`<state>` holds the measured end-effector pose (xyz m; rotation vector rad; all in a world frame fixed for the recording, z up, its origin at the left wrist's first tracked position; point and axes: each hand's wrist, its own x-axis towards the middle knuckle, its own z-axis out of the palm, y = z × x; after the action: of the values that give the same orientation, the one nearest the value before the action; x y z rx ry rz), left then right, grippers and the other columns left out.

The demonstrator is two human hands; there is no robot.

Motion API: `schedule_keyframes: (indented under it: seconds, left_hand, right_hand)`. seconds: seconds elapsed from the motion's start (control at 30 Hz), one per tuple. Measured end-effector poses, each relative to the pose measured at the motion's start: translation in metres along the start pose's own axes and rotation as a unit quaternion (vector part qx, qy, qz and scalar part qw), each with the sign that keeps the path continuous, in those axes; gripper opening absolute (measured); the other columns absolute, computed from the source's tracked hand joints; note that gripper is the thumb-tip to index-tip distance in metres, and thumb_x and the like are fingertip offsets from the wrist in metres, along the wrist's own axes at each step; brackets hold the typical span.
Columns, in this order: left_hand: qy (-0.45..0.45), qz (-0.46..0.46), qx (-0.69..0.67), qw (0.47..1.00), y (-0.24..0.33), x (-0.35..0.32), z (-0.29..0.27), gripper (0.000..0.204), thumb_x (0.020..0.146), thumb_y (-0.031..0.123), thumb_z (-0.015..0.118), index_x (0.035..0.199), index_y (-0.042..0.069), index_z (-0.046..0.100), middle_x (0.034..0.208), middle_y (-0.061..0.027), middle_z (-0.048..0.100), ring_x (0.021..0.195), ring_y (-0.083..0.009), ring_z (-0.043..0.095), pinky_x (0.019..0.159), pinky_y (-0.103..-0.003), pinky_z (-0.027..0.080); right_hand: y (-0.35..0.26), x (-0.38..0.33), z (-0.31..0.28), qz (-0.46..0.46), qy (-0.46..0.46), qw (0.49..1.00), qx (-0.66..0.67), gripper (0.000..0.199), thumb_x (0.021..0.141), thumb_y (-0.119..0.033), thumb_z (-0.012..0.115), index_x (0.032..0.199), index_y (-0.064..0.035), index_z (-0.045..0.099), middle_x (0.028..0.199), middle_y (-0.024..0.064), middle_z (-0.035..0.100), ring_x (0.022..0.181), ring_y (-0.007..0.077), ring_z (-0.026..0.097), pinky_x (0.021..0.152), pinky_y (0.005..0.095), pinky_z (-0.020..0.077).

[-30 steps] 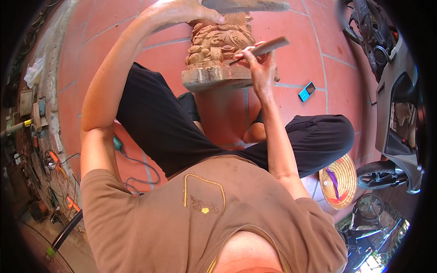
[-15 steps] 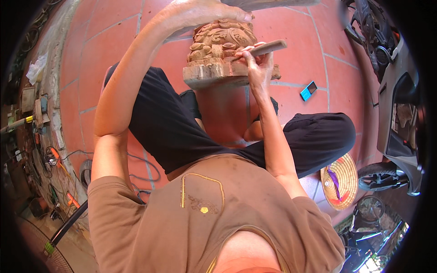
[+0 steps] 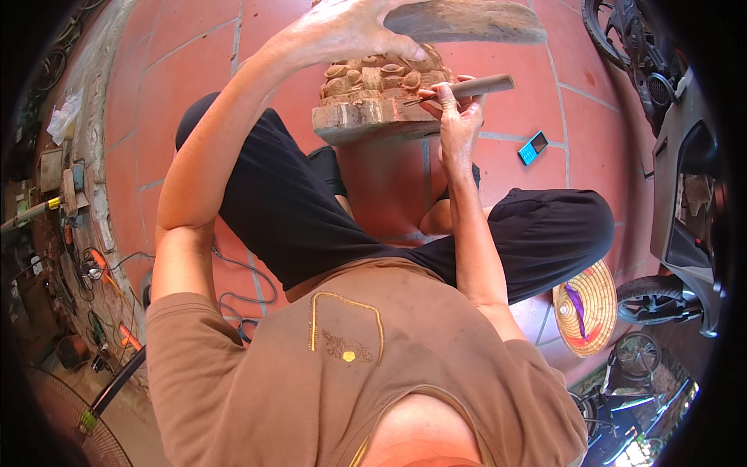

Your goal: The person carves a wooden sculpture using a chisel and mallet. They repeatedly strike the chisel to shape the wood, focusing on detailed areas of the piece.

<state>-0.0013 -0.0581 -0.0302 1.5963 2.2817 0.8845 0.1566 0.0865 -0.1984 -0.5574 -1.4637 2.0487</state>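
A carved wooden piece with rounded relief stands on a thick block base between my feet. My right hand is closed round a wooden-handled chisel, whose thin dark blade points left at the carving's lower edge, just above the base. At the top of the view, my left hand reaches over the carving, its thumb stretched out in front of it. A weathered wooden mallet extends rightward from that hand; the fingers on it are partly cut off by the frame edge.
A blue phone lies on the red tile floor to the right. A woven hat rests beyond my right knee, near a motorbike. Cables and a fan are at left.
My right hand and the chisel have shifted right and slightly lower, drawing the blade outward. The mallet has come down further into view, with my left hand tilted.
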Motion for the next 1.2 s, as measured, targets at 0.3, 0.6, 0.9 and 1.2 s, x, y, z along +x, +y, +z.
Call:
schedule_keyframes:
  seconds: [0.3, 0.6, 0.9, 1.2]
  left_hand:
    - [-0.015, -0.039, -0.007, 0.999, 0.006, -0.003, -0.003, 0.081, 0.079, 0.029, 0.078, 0.149, 0.007, 0.044, 0.134, -0.0216, 0.062, 0.118, -0.0360, 0.064, 0.102, -0.043, 0.049]
    - [-0.020, -0.022, -0.008, 1.000, 0.006, -0.004, -0.002, 0.081, 0.080, 0.033, 0.078, 0.149, 0.007, 0.045, 0.133, -0.0218, 0.063, 0.119, -0.0365, 0.063, 0.103, -0.043, 0.049]
    - [-0.032, -0.011, 0.001, 0.999, 0.021, -0.005, -0.009, 0.082, 0.079, 0.032, 0.078, 0.149, 0.006, 0.045, 0.132, -0.0250, 0.062, 0.119, -0.0393, 0.062, 0.101, -0.045, 0.049]
    - [-0.041, 0.029, 0.044, 0.998, 0.024, -0.002, -0.003, 0.080, 0.079, 0.028, 0.076, 0.148, 0.004, 0.045, 0.125, -0.0274, 0.064, 0.112, -0.0403, 0.066, 0.098, -0.046, 0.051]
  right_hand:
    - [0.012, -0.003, -0.010, 0.039, 0.024, 0.998, 0.036, 0.029, 0.101, -0.007, 0.060, 0.124, -0.0045, 0.042, 0.100, 0.0138, 0.067, 0.089, 0.0295, 0.074, 0.072, 0.0392, 0.0650]
    - [0.007, -0.004, -0.010, 0.054, 0.043, 0.995, 0.074, 0.029, 0.101, -0.005, 0.058, 0.124, -0.0047, 0.040, 0.099, 0.0127, 0.065, 0.085, 0.0265, 0.073, 0.069, 0.0357, 0.0641]
    - [0.010, -0.007, 0.001, 0.025, 0.014, 0.998, 0.046, 0.030, 0.100, -0.004, 0.061, 0.123, -0.0058, 0.041, 0.100, 0.0122, 0.065, 0.087, 0.0263, 0.073, 0.070, 0.0352, 0.0637]
    - [0.010, -0.005, 0.002, 0.018, -0.007, 0.998, 0.052, 0.032, 0.100, -0.003, 0.061, 0.124, -0.0067, 0.040, 0.102, 0.0098, 0.065, 0.087, 0.0238, 0.073, 0.071, 0.0330, 0.0629]
